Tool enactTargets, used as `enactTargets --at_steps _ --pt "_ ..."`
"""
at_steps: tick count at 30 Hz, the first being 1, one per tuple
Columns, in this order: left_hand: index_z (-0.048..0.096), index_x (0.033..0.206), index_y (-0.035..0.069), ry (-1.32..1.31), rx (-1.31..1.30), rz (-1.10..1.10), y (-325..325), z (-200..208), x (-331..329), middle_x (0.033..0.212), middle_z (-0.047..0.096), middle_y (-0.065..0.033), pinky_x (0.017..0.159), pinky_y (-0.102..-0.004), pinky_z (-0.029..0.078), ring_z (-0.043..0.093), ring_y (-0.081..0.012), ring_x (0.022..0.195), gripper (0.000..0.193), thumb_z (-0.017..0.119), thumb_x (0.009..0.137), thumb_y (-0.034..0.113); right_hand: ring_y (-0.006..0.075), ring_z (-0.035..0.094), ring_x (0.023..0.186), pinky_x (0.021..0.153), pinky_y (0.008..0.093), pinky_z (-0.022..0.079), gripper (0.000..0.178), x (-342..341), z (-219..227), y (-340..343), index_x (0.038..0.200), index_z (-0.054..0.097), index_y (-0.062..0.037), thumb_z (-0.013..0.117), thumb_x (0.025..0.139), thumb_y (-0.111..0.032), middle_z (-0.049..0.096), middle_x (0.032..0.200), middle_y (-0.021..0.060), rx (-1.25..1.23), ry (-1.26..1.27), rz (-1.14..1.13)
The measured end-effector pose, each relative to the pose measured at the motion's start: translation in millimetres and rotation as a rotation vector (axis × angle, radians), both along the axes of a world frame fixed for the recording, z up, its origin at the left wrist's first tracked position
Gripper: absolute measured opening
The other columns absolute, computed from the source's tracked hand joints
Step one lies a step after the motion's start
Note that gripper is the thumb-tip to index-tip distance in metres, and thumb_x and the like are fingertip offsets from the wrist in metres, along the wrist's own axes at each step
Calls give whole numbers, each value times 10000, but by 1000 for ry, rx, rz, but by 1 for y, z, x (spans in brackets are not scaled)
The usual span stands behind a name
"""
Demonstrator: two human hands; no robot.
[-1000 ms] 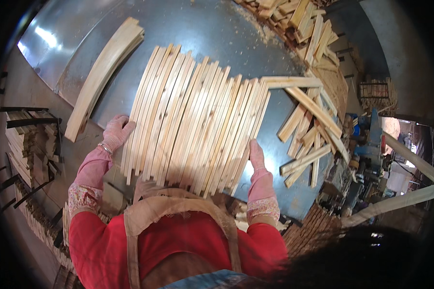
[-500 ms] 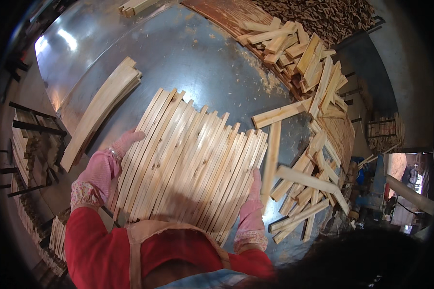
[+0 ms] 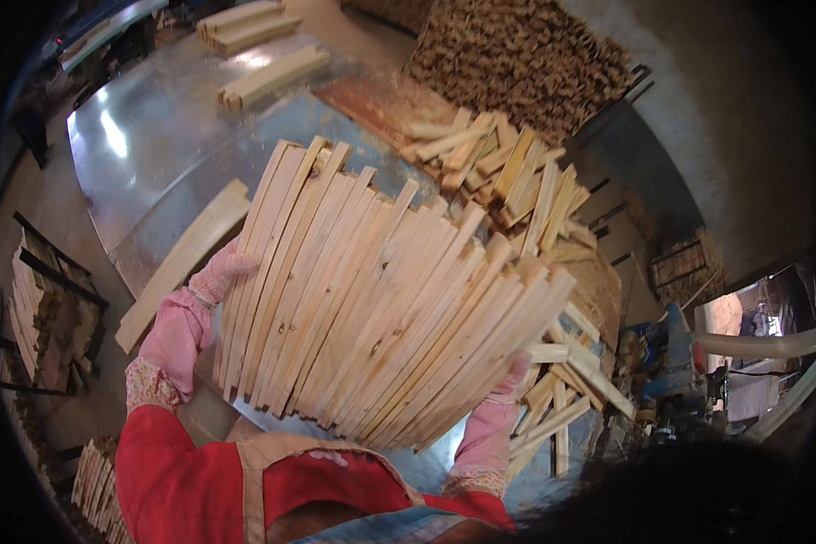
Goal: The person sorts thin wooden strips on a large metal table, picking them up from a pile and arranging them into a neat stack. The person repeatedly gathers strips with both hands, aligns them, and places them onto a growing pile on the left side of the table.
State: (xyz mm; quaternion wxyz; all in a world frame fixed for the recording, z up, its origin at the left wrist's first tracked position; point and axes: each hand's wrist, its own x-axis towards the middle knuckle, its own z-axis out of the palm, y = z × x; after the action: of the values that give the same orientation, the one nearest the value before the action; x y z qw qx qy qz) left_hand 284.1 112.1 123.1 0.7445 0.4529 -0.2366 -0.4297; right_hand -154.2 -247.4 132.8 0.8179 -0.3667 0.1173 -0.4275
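Note:
A wide row of pale wooden strips point(image 3: 354, 290) spans the space between my two hands, its strips side by side with uneven far ends. My left hand point(image 3: 223, 274), in a pink glove, presses the row's left side. Against the right side is my right hand point(image 3: 510, 383), in a matching glove; its fingers are partly hidden by the strips. The row is raised off the metal table point(image 3: 159, 181), fanning out a little at the right. Just left of it, a short stack of longer boards point(image 3: 186, 258) lies on the table.
Loose wood pieces point(image 3: 503, 172) lie heaped at the far right, with more offcuts point(image 3: 567, 390) beyond my right hand. Two small bundles of strips, one a nearer bundle point(image 3: 272, 77), sit at the far left. A large wood pile point(image 3: 521, 68) stands behind. A rack point(image 3: 50, 308) holds wood at left.
The row of wooden strips has come up off the table between my hands, and its far ends are more staggered. My right hand has moved slightly outward and up. The view has shifted.

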Motion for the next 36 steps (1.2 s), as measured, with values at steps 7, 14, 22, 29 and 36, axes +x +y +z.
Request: enactTargets --at_steps 7,14,22,29,36 --pt "553 1504 49 -367 -131 -68 12 99 43 1433 668 -96 1087 -444 547 653 -257 1302 830 938 789 220 279 638 1297 1077 479 572 712 -7 41 -60 1521 572 -101 681 1009 -584 666 1424 103 -363 -281 -192" --pt "601 1490 103 -1211 249 57 79 17 37 1396 672 -33 1134 -382 483 626 -221 1296 683 845 872 263 252 611 1316 1083 460 555 659 13 40 71 1510 597 -107 584 1069 -597 654 1436 106 -181 45 72" --pt "217 1705 82 -1052 740 -260 191 -62 -28 1538 583 -140 1174 -391 456 619 -268 1343 829 633 1063 403 253 655 1204 1064 399 534 550 -102 -124 160 1393 676 -107 544 1095 -550 683 1368 83 -162 904 -214" --pt "424 1606 -48 -501 485 -19 317 -204 -59 1411 695 -202 1056 -376 540 698 -300 1238 723 668 999 260 291 650 1241 1109 425 515 640 -106 -193 350 1579 480 -75 557 1082 -471 637 1432 120 250 631 -106" --pt "634 1425 77 -867 1036 -112 257 -124 -75 1284 729 -255 1035 -463 552 698 -421 1199 485 549 1003 300 288 555 1346 1181 417 439 823 -104 -180 340 1677 296 2 661 1034 -359 572 1455 171 149 846 -205"
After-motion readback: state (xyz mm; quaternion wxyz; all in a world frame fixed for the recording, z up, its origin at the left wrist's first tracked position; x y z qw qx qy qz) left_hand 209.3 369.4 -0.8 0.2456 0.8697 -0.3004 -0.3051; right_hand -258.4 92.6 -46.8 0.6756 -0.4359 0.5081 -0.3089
